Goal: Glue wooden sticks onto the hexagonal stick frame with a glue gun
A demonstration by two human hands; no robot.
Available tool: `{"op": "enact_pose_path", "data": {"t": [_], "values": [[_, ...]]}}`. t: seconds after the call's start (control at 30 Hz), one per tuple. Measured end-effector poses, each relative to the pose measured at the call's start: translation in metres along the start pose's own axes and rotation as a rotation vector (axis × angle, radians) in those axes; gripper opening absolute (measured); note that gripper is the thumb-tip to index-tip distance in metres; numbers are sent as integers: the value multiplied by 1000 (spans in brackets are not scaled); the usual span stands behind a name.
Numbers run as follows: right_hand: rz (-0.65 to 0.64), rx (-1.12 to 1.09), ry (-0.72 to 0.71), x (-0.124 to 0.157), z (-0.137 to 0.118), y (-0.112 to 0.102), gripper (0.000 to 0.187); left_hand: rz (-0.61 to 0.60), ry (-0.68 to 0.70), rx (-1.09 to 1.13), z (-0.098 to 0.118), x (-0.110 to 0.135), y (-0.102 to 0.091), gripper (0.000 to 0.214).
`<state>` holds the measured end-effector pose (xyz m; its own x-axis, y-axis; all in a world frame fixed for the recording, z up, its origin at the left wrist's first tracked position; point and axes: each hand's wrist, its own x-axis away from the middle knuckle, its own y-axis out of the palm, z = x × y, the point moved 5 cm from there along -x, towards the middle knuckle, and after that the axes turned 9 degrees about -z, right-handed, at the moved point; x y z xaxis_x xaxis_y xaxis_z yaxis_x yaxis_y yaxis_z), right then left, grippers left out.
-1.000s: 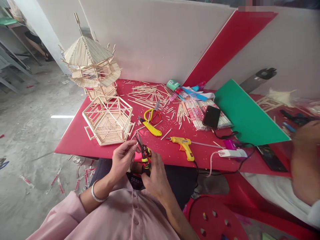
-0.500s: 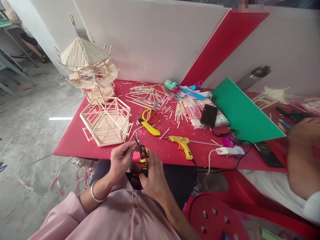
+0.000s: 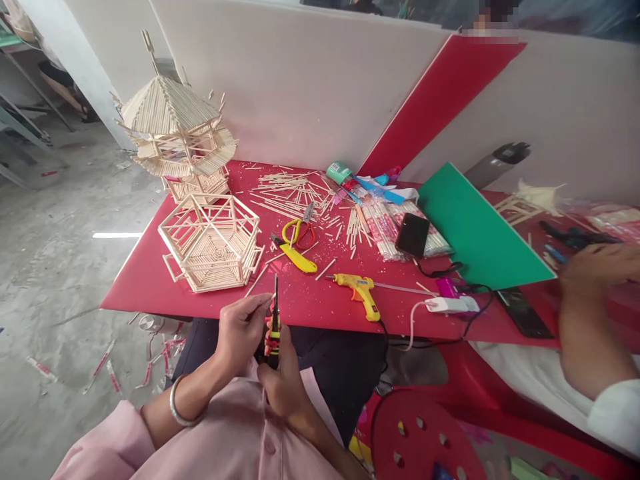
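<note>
My right hand [image 3: 284, 381] is wrapped round the black-and-yellow handles of long-nosed pliers [image 3: 275, 325], their jaws pointing up and away from me. Beside the jaws, my left hand [image 3: 241, 333] is closed in a pinch; whatever sits between its fingertips is too small to make out. Both hands are at the table's front edge, over my lap. Just beyond them stands a six-sided frame of thin wooden sticks [image 3: 215, 243] with a slatted floor. Behind it rises a stick-built pagoda [image 3: 175, 110] with a sloped roof.
On the red table [image 3: 145, 283] lie a yellow utility knife [image 3: 299, 259], scissors [image 3: 300, 230], a yellow glue gun [image 3: 361, 291], loose sticks [image 3: 290, 190], bagged sticks [image 3: 384, 230] and a power strip [image 3: 453, 305]. A green board [image 3: 483, 230] leans at right, near another person's arm [image 3: 590, 320].
The pliers have turned from leaning left to nearly upright, and my right hand has shifted left and closer to my left hand. The whole view has moved slightly.
</note>
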<state>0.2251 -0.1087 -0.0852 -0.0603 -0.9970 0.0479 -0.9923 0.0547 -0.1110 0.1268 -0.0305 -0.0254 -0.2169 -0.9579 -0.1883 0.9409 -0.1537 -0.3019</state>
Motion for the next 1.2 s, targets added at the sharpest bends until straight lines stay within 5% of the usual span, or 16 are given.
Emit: {"op": "enact_pose_path", "data": {"t": [0.2, 0.43, 0.77, 1.2], "values": [[21, -120, 107, 20, 27, 21, 47, -79, -47, -52, -13, 14, 1, 20], [-3, -167, 159, 17, 29, 21, 50, -93, -50, -106, -22, 10, 2, 22], [-29, -269, 215, 12, 7, 11, 55, -91, 74, -111, 6, 16, 4, 27], [49, -374, 316, 8, 35, 24, 23, -172, -8, -205, -23, 13, 11, 30]]}}
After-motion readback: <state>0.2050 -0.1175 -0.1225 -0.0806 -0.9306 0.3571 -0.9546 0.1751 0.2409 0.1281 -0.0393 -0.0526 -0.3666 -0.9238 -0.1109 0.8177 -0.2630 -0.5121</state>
